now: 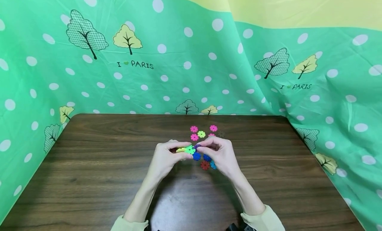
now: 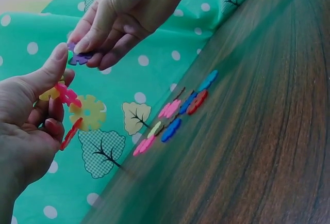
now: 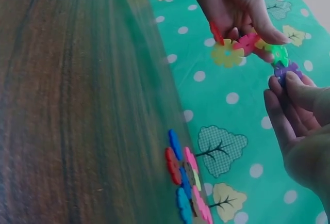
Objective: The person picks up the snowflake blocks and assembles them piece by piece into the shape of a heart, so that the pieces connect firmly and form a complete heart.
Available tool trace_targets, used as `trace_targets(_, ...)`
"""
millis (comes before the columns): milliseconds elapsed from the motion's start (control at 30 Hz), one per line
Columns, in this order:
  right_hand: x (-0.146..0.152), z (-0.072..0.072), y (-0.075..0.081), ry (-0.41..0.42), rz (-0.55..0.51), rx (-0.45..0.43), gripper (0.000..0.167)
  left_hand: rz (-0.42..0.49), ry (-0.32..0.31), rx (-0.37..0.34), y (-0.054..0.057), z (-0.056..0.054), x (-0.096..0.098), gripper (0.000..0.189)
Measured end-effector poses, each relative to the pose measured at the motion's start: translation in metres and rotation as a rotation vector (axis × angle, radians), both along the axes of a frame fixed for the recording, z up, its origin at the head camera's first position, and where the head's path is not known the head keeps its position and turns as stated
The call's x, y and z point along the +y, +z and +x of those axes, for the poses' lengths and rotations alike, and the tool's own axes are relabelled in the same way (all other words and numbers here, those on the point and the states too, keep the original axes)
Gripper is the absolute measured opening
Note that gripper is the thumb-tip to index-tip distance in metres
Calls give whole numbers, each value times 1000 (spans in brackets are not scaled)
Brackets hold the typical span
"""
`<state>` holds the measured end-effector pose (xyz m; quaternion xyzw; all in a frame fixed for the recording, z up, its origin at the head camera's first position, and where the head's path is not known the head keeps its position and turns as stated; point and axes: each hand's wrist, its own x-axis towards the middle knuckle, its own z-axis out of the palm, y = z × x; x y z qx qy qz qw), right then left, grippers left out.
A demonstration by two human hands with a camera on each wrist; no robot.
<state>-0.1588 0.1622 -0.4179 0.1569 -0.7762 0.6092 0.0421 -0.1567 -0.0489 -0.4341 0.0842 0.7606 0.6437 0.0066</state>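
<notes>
My left hand (image 1: 164, 155) grips a string of flower-shaped notched plastic discs, its thumb and fingertips at the green disc (image 1: 189, 149). Below that hand, a pink disc (image 3: 247, 43), a yellow disc (image 3: 227, 53) and a red disc (image 2: 71, 133) belong to the same cluster. Between thumb and fingers, my right hand (image 1: 220, 154) pinches a purple disc (image 3: 287, 73). The purple disc's edge meets the edge of the green one. Both hands are raised over the table, close together, and the left fingers hide part of the string.
Several loose discs lie on the dark wooden table (image 1: 104, 174) under and beyond the hands: pink (image 1: 194, 129), lime (image 1: 201, 134), dark blue (image 1: 196, 156), red (image 1: 205, 165), light blue (image 1: 213, 164) and brown (image 1: 221, 134). A green dotted cloth (image 1: 167, 65) hangs behind the table.
</notes>
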Motion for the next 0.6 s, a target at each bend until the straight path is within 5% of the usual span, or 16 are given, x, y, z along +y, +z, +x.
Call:
trace_targets(267,3,-3,-2,-8,21,-4,19,59,-65,-127,-4,1,6,25)
trace_targets(600,0,-3,-4,-40,-52,-194,19,110,-111,-168,-10,0,9,23)
